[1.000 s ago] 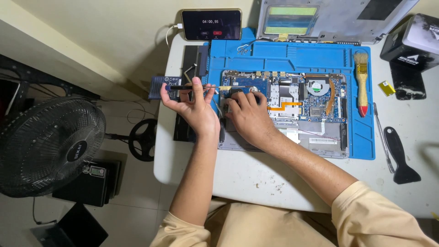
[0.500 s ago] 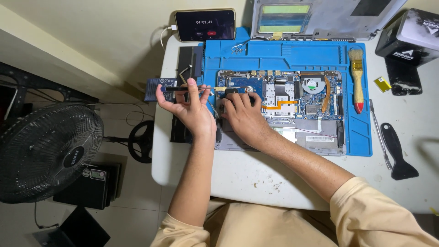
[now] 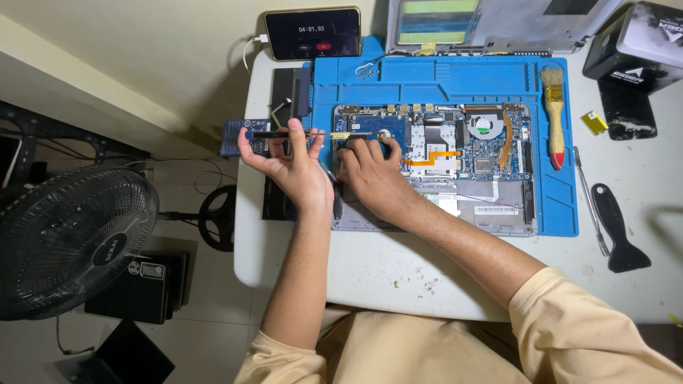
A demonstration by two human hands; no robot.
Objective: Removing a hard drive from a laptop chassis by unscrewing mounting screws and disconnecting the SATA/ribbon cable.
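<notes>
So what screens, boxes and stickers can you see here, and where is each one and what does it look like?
Phone: top edge of the table, lying sideways, black screen lit, gold rim, white cable.
Black box: top right corner, dark with white markings.
Yellow tag: right of the blue mat, small and square.
White sticker: on the opened laptop, thin strip.
Fan badge: round, centre of the black fan, on the floor.
</notes>
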